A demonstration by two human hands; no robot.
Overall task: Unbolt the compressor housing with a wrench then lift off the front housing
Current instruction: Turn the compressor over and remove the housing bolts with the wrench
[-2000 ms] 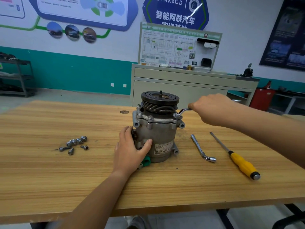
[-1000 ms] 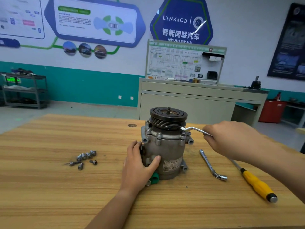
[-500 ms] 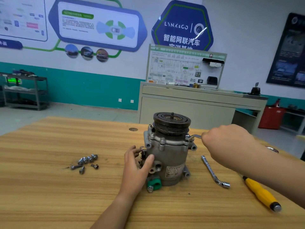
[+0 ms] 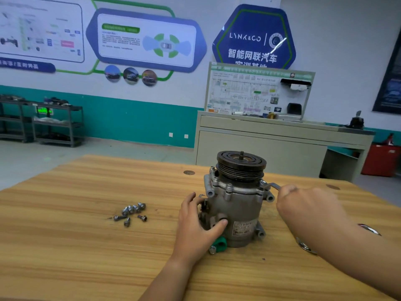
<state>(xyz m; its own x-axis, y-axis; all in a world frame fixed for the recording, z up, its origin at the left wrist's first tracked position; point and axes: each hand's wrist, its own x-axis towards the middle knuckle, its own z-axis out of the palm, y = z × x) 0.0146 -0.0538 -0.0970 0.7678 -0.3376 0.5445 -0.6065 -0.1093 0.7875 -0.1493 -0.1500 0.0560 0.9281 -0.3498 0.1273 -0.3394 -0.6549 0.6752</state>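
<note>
A grey metal compressor [image 4: 236, 209] stands upright on the wooden table [image 4: 86, 246], its black pulley [image 4: 241, 165] on top. My left hand [image 4: 199, 222] presses against its lower left side, thumb on a port. My right hand [image 4: 303, 205] is closed on the handle of a bent silver wrench [image 4: 271, 186], whose head sits on a bolt at the housing's upper right flange. A green cap [image 4: 220, 244] pokes out at the compressor's base.
Several loose bolts [image 4: 132, 211] lie in a cluster left of the compressor. The end of a second wrench [image 4: 306, 246] shows under my right forearm. A grey cabinet [image 4: 260, 148] with a display board stands behind the table. Shelves [image 4: 54, 122] line the far left wall.
My right hand has swung the wrench handle back and forth around the upper right bolt. The camera has tilted up and the view has shifted. My left hand stays on the compressor.
</note>
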